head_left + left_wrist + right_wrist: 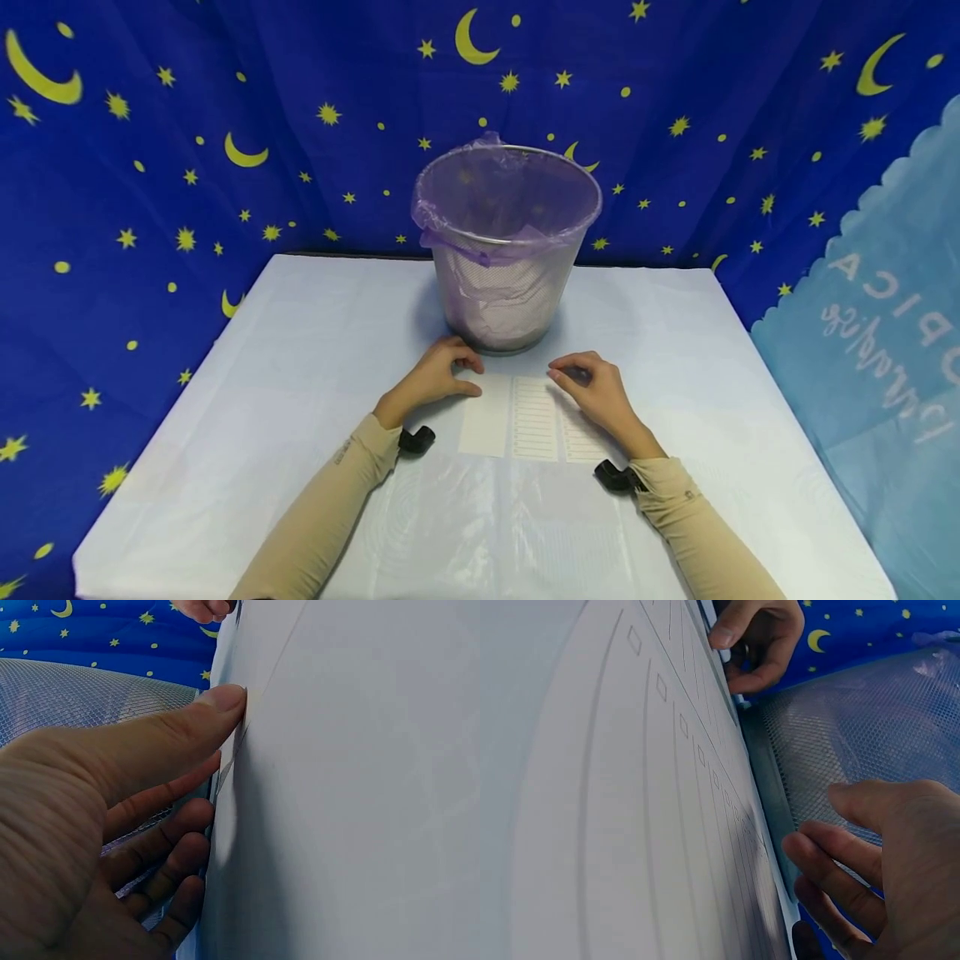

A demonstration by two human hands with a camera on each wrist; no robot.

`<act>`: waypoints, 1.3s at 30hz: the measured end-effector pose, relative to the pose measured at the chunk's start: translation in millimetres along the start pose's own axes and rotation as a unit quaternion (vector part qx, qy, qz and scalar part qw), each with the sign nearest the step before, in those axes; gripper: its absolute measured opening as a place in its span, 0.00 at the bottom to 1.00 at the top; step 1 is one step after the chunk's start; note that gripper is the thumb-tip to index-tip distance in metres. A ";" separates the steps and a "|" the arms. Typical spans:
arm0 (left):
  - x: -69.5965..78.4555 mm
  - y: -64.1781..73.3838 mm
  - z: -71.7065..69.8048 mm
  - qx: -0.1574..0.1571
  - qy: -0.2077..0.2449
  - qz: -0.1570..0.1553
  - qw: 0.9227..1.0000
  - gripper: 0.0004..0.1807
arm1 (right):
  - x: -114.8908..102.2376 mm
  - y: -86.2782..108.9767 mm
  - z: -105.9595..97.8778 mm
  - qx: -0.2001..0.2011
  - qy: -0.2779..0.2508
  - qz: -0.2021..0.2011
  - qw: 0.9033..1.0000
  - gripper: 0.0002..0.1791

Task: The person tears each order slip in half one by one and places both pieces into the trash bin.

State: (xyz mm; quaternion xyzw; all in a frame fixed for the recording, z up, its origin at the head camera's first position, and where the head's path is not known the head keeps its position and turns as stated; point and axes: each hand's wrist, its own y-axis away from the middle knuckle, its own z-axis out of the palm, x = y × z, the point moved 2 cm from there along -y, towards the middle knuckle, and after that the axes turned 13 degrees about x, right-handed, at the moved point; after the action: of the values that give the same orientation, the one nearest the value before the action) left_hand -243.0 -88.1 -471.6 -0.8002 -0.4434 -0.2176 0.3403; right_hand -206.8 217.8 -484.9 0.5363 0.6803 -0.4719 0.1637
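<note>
Three pale paper strips lie side by side on the white-covered table. The left strip looks blank; the middle strip and the right strip carry printed lines, with small boxes visible in the right wrist view. My left hand is at the blank strip's upper left, its thumb at the paper's edge and the fingers bent apart from it. Over the right strip's upper end hovers my right hand, fingers loosely bent with nothing seen between them; it covers part of that strip.
A mesh wastebasket lined with a thin purple bag stands just behind the strips. Blue star-and-moon cloth hangs around the table, and a light blue cloth hangs at the right.
</note>
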 end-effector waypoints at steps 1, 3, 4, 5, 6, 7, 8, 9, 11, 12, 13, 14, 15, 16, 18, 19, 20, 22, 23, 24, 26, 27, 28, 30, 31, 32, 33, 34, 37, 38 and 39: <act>0.5 -0.2 0.3 -0.001 0.000 0.000 1.000 0.17 | 0.2 -0.2 -0.2 0.000 -0.001 0.000 1.000 0.08; 1.4 -0.5 0.2 -0.004 0.001 -0.001 1.000 0.16 | 0.4 -0.1 -0.4 -0.001 -0.004 0.000 1.000 0.08; 1.5 -0.7 0.2 -0.004 0.002 0.002 1.000 0.15 | 0.3 0.0 -0.4 -0.001 -0.004 0.000 1.000 0.08; 1.5 -0.7 0.1 -0.005 0.001 0.004 1.000 0.14 | 0.3 0.1 -0.5 0.000 -0.005 0.000 1.000 0.08; 1.6 -0.7 0.1 -0.007 0.000 0.006 1.000 0.14 | 0.3 0.1 -0.5 0.000 -0.006 0.000 1.000 0.08; 1.3 -0.8 0.2 -0.008 -0.001 0.008 1.000 0.13 | 0.3 0.3 -0.6 0.000 -0.005 0.001 1.000 0.08; 0.9 -0.9 0.4 -0.010 -0.001 0.009 1.000 0.12 | 0.3 0.3 -0.7 0.001 -0.004 0.000 1.000 0.08; 0.6 -0.9 0.5 -0.013 -0.001 0.011 1.000 0.11 | 0.3 0.3 -0.8 0.001 -0.003 0.000 1.000 0.08; -0.7 -0.8 0.4 -0.019 0.002 0.011 1.000 0.11 | 0.4 0.1 -0.7 0.002 -0.004 0.001 1.000 0.07; -1.6 -0.6 0.5 -0.021 0.006 0.013 1.000 0.11 | 0.3 0.0 -0.7 0.002 -0.004 0.001 1.000 0.07; -2.6 -0.5 0.6 -0.024 0.014 0.013 1.000 0.11 | 0.4 -0.2 -0.6 0.003 -0.004 0.001 1.000 0.07; -3.7 -0.3 0.7 -0.027 0.023 0.012 0.999 0.11 | 0.5 -0.3 -0.6 0.004 -0.004 0.000 1.000 0.07; -5.1 -0.3 0.8 -0.031 0.036 0.009 0.999 0.11 | 0.5 -0.5 -0.6 0.004 -0.005 0.001 1.000 0.07; -5.9 -0.1 0.6 -0.034 0.048 0.004 0.998 0.12 | 0.5 -0.5 -0.6 0.004 -0.004 0.000 1.000 0.07; -7.5 0.1 -0.1 -0.039 0.081 -0.005 0.996 0.12 | 0.2 -0.9 -0.7 0.006 -0.004 -0.001 1.000 0.07; -8.2 0.2 -0.6 -0.042 0.096 -0.014 0.994 0.12 | 0.0 -0.9 -0.7 0.006 -0.004 -0.001 1.000 0.07; -9.0 0.3 -1.1 -0.043 0.109 -0.020 0.993 0.13 | -0.2 -0.8 -0.9 0.006 -0.004 0.000 1.000 0.07; -9.6 0.3 -2.3 -0.046 0.129 -0.034 0.990 0.15 | -0.5 -0.6 -1.1 0.005 -0.003 0.002 1.000 0.07; -10.3 0.2 -2.4 -0.048 0.135 -0.038 0.989 0.16 | -0.7 -0.5 -1.3 0.004 -0.004 0.003 1.000 0.07; -11.1 0.0 -2.5 -0.049 0.141 -0.041 0.988 0.18 | -0.8 -0.4 -1.4 0.004 -0.003 0.005 1.000 0.07; -12.2 -0.1 -3.0 -0.049 0.151 -0.043 0.986 0.21 | -0.9 0.1 -1.3 0.004 -0.002 0.003 1.000 0.07; -12.5 -0.3 -3.3 -0.047 0.156 -0.044 0.986 0.23 | -1.0 0.1 -1.3 0.004 -0.002 0.003 1.000 0.07; -13.2 -0.4 -3.7 -0.042 0.157 -0.045 0.986 0.24 | -1.3 0.1 -1.2 0.005 -0.003 0.002 1.000 0.07; -15.6 -0.8 -3.6 -0.029 0.156 -0.046 0.986 0.23 | -1.7 0.1 -1.1 0.007 -0.003 -0.001 1.000 0.07; -16.2 -0.7 -3.9 -0.022 0.154 -0.047 0.987 0.20 | -1.9 0.1 -1.0 0.008 -0.003 -0.003 1.000 0.06; -17.2 -0.7 -4.0 -0.016 0.150 -0.049 0.987 0.17 | -1.9 0.2 -1.0 0.008 -0.002 -0.003 1.000 0.06; -17.9 -0.6 -4.2 -0.010 0.147 -0.053 0.988 0.13 | -1.8 0.2 -1.0 0.007 -0.003 -0.002 1.000 0.06; -18.6 -0.5 -4.4 -0.005 0.145 -0.056 0.988 0.11 | -1.6 0.3 -1.0 0.007 -0.003 -0.001 1.000 0.06; -19.2 0.5 -6.6 0.006 0.156 -0.070 0.985 0.08 | -0.8 0.3 -1.0 0.003 -0.003 0.004 1.000 0.07; -20.0 0.7 -7.6 0.011 0.165 -0.079 0.983 0.08 | -0.6 0.3 -1.1 0.002 -0.004 0.005 1.000 0.07; -20.7 1.0 -8.7 0.019 0.177 -0.089 0.980 0.08 | -0.5 0.1 -1.2 0.002 -0.004 0.006 1.000 0.07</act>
State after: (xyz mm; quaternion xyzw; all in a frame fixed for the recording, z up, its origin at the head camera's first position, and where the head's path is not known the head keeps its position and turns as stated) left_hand -253.1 -106.5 -479.5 -0.6997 -0.4496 -0.3771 0.4075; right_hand -206.2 218.5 -484.0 0.5390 0.6755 -0.4742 0.1684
